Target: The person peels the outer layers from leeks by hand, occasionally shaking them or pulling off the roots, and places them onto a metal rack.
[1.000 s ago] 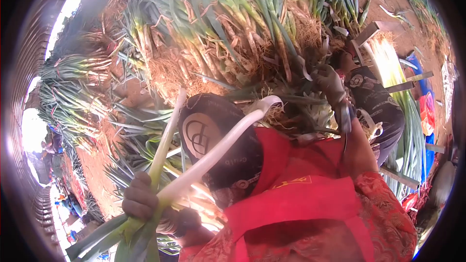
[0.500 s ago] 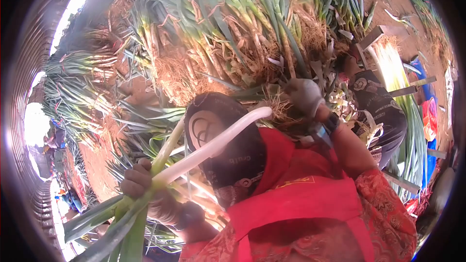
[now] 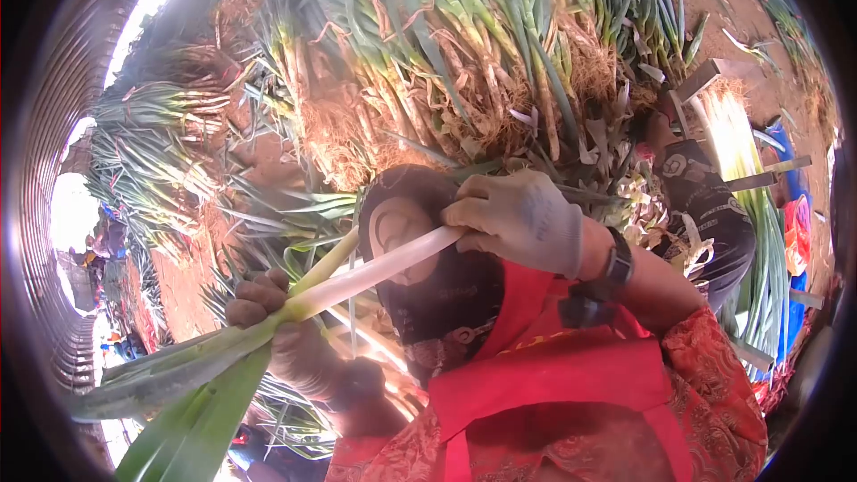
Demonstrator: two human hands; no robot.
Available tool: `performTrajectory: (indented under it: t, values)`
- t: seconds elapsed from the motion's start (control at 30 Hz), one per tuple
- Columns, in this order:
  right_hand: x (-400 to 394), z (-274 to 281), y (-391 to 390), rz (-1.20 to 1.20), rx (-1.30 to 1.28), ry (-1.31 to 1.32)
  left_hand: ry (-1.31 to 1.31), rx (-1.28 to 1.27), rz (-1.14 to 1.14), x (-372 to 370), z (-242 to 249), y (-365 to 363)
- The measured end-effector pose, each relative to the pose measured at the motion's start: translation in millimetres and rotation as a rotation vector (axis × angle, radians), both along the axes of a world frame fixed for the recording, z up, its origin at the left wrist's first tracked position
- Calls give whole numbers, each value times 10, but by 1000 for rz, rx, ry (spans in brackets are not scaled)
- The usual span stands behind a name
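One white-stemmed leek (image 3: 375,279), held slantwise above a dark-clad knee (image 3: 428,281): left hand (image 3: 290,330), gloved, closed round it where white turns green, a second, greener stalk (image 3: 328,262) alongside; right hand (image 3: 527,221), pale-gloved, fingers closed on the white end. Beyond, rooted leeks (image 3: 473,62), heaped; below, one red apron (image 3: 553,384).

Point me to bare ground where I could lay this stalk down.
Soil strip: beyond the left hand, bordered above in view by the left leek bundles.
Upper-right soil: between the wooden frame and far leeks; some loose leaves.
Crowded: straight ahead, the main leek pile, its roots reaching toward the knees.
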State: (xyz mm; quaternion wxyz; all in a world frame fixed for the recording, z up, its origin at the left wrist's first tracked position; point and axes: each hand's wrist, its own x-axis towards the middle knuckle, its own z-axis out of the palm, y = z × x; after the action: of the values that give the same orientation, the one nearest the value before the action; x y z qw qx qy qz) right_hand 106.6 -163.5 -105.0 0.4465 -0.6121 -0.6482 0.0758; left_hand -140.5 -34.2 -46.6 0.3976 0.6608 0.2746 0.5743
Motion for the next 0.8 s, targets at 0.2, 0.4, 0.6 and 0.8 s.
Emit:
performTrajectory:
  t: [0.2,0.4,0.6,0.8]
  values:
    - [34,-24,93,90,-107,74,10,93,-51,14,-16,38]
    - [-73,-64,52,38,-50,-146,-53,16,-115,-55,35,21]
    - [-132,57,-163,99,65,-194,-12,-15,128,-31,-5,-16]
    - [-129,-15,-148,66,151,-60,-4,-101,370,22,176,367]
